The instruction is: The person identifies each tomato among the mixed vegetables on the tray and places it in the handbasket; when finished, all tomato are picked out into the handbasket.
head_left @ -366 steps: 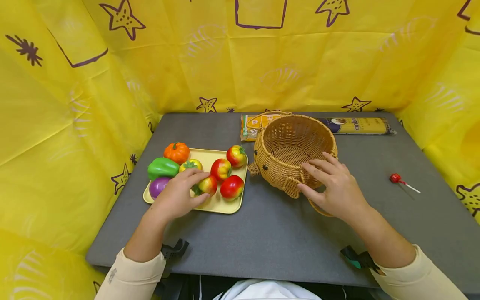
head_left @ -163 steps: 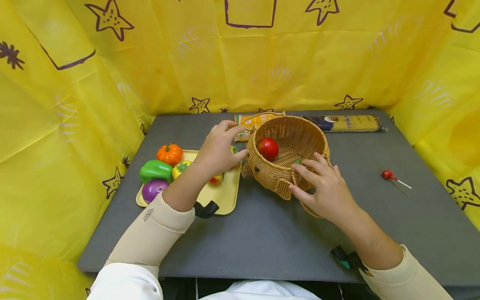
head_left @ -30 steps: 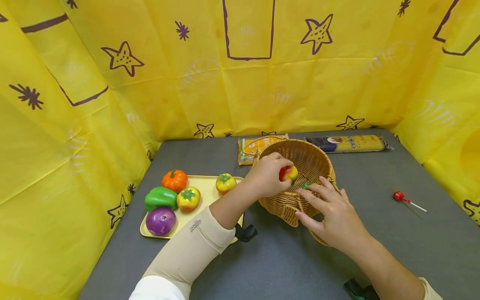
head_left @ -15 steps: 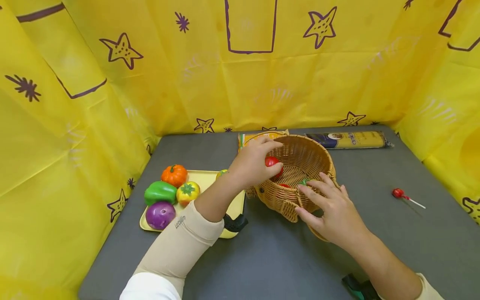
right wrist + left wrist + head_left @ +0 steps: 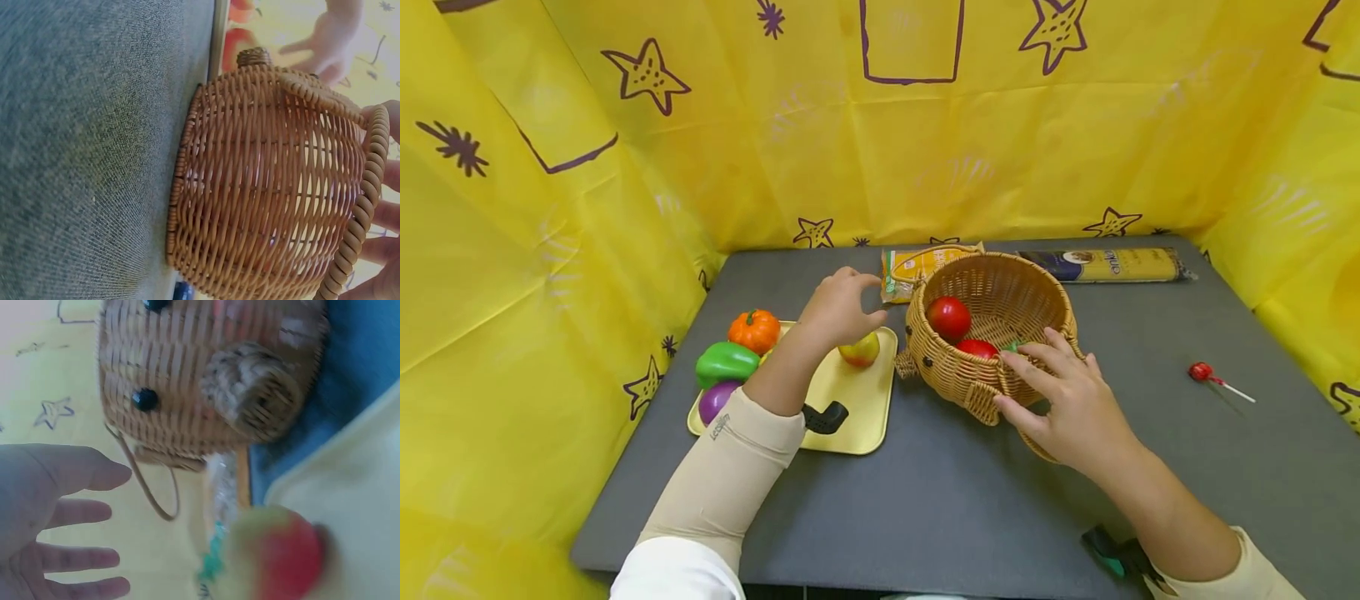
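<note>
Evidently the person's left hand [image 5: 842,307] held nothing: it hung in the air just left of the wicker basket [image 5: 958,377], thumb and fingers extended and apart. The right hand [image 5: 1078,400] lay at the basket's near right rim, its fingers spread and loosely bent over the edge, its thumb outside. The basket stood upright on the grey surface [image 5: 925,500], its dark bead eyes [image 5: 145,399] and woven snout [image 5: 256,394] turned mostly leftward. Inside the basket, against its left wall, sat a glossy red toy fruit [image 5: 949,318]; a second red fruit [image 5: 977,348] showed behind the basket's front rim, and a green tip [image 5: 1013,345] peeked out beside the right fingers, the rest of that piece hidden. Just left of the basket lay a pale yellow tray [image 5: 850,421]. A yellow-and-red toy fruit [image 5: 860,351] rested on the tray's side nearest the basket, close to the left hand; on the side farther from the basket were an orange toy pumpkin [image 5: 754,331], a green bell pepper [image 5: 727,365] and a purple eggplant [image 5: 717,400], partly covered by the left forearm. Behind the basket, an orange food packet [image 5: 897,290] lay toward its left and a long pasta packet [image 5: 1120,264] toward its right. Well right of the basket lay a red lollipop [image 5: 1201,372].
</note>
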The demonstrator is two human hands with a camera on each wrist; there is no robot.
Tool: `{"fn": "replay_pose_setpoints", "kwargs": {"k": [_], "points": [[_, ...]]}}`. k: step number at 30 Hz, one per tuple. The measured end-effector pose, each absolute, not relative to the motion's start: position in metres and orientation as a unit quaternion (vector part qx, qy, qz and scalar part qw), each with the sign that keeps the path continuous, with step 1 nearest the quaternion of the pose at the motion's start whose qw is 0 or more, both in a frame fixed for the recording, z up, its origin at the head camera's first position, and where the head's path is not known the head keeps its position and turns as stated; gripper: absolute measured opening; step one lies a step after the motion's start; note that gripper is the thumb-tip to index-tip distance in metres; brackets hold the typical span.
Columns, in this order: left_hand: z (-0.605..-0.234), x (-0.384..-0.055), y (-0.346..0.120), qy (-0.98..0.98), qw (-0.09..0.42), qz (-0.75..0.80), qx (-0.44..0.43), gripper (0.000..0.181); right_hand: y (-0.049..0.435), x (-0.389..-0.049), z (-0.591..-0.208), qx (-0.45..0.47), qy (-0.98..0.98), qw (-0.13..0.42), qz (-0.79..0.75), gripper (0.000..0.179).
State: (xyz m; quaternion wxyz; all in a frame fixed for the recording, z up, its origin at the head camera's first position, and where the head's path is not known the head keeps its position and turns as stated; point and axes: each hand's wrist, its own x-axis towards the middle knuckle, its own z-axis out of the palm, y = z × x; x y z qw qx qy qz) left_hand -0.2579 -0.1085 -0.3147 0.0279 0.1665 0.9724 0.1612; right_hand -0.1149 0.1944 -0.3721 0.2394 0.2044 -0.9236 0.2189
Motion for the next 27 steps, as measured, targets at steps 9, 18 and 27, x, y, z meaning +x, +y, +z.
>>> {"fn": "replay_pose_setpoints", "kwargs": {"k": [9,18,27], "points": [[-0.337,-0.263,-0.123,0.976,0.094,0.135,0.141,0.066,0.194,-0.115,-0.371,0.204,-0.924,0.237,0.221,0.052],[-0.356,-0.267,-0.126,0.972,0.116,0.139,0.148,0.071,0.194,-0.115,-0.371,0.201,-0.925,0.235,0.222,0.052],[-0.365,-0.265,-0.126,0.972,0.104,0.142,0.154,0.065,0.194,-0.115,-0.371,0.201,-0.926,0.234,0.22,0.051]]}}
